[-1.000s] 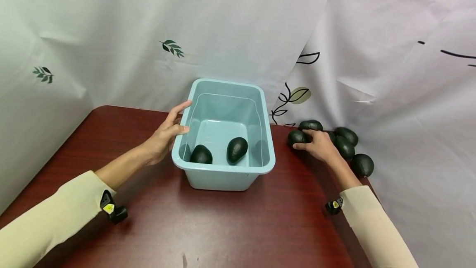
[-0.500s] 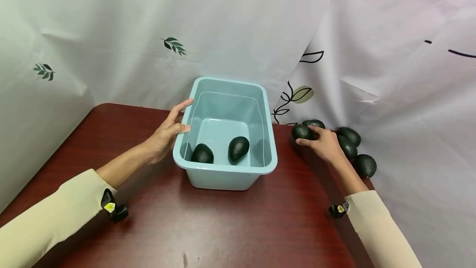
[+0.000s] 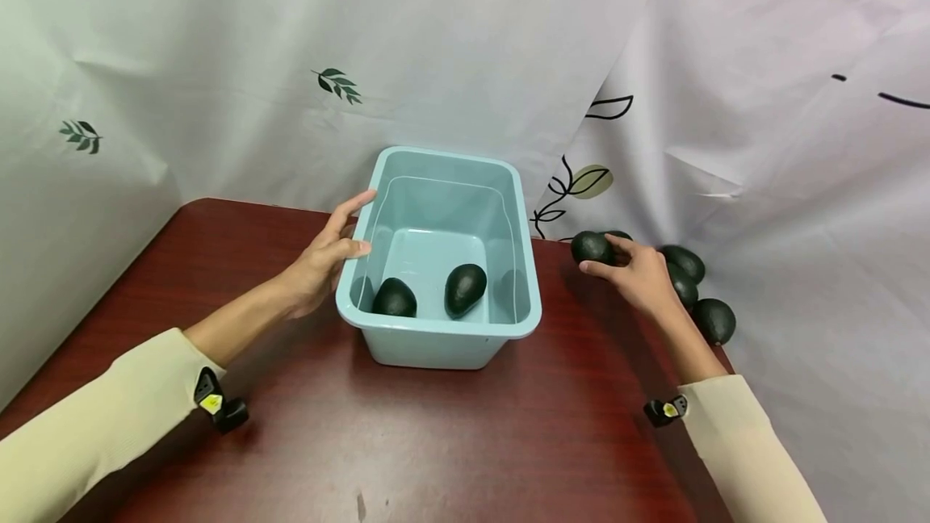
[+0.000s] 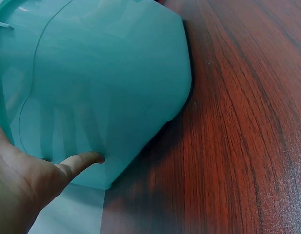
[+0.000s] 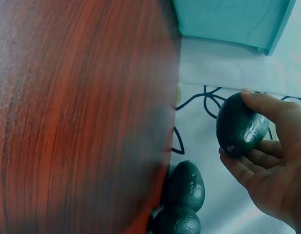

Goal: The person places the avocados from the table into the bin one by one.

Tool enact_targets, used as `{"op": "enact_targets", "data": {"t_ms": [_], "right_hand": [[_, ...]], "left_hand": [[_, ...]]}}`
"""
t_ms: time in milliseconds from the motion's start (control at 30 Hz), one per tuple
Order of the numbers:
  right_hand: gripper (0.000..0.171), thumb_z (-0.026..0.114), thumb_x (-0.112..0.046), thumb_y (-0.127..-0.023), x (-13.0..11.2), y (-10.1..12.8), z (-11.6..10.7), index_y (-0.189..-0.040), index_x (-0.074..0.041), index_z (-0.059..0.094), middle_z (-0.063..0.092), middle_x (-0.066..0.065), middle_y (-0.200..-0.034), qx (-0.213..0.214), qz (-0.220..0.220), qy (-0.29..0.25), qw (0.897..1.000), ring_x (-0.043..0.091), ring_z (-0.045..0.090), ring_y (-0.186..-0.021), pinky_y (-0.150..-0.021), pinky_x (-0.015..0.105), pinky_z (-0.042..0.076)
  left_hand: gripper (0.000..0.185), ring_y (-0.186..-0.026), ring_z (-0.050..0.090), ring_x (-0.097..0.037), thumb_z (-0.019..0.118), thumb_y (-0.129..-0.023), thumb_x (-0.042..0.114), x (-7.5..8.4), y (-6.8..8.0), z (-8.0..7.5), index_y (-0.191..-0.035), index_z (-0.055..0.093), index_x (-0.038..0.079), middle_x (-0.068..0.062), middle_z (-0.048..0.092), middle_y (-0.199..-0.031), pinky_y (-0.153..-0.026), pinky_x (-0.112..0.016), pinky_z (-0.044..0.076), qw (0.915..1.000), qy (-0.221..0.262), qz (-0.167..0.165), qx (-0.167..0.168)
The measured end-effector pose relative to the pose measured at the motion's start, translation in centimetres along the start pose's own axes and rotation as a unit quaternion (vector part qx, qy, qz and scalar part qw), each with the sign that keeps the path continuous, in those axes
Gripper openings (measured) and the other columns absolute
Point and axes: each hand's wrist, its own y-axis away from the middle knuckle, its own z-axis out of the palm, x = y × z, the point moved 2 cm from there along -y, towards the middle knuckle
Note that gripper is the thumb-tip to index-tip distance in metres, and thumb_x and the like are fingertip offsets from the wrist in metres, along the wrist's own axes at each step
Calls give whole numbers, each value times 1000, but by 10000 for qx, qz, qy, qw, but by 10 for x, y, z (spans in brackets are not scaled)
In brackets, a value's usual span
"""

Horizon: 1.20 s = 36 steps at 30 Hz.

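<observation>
My left hand [image 3: 317, 270] grips the left side of a light blue plastic bin [image 3: 433, 343], thumb and index fingertip on its rim. In the left wrist view a finger presses the bin's outer wall [image 4: 126, 87]. Inside the bin lie two dark green avocados, one avocado [image 3: 466, 289] near the middle and another avocado [image 3: 395, 299] in the near left corner. Right of the bin, my right hand [image 3: 639, 277] holds an avocado [image 5: 240, 124] between thumb and fingertips. Partly hidden behind it sits another avocado [image 3: 617, 234].
Several more avocados [image 3: 715, 321] lie by the right edge of the dark red wooden table [image 3: 436, 442]. A white cloth [image 3: 465, 39] with leaf prints hangs behind the table and along both sides.
My right hand has drawn the avocado up and slightly away from the others, uncovering more of those on the right. The left hand and bin have stayed in place.
</observation>
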Motion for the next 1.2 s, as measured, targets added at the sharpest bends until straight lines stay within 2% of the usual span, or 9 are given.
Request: {"op": "enact_targets", "data": {"t_ms": [233,467,833,1200], "right_hand": [[90,89,-55,-94,-3,1,0,-162,-5,60,72,27,-148,21,-23,-140,9999,45,72,-136,-113,64,56],[89,90,-52,-93,-10,1,-1,-163,-6,60,71,27,-150,97,-107,-236,9996,44,73,-136,-113,61,56],[91,91,-52,-92,-27,1,-3,-164,-6,59,67,23,-158,101,-134,-464,9988,42,73,-138,-114,60,57],[89,92,-50,-92,-44,1,-6,-162,-7,61,72,21,-152,164,-282,-446,9985,39,76,-132,-109,57,58]], "left_hand": [[83,-138,52,-30,48,-106,20,1,1,0,-180,17,43,-9,31,-167,-101,-38,61,10000,4,-51,-57],[84,-146,43,-43,47,-106,20,2,1,0,-181,16,44,-20,22,-175,-103,-38,59,9999,-34,-30,-127],[83,-148,41,-44,47,-106,20,2,0,0,-181,16,42,-18,23,-176,-104,-38,58,9998,-143,-14,-130],[82,-148,40,-47,47,-106,20,1,0,1,-180,19,42,-23,21,-175,-104,-41,59,9999,-131,16,-66]]}}
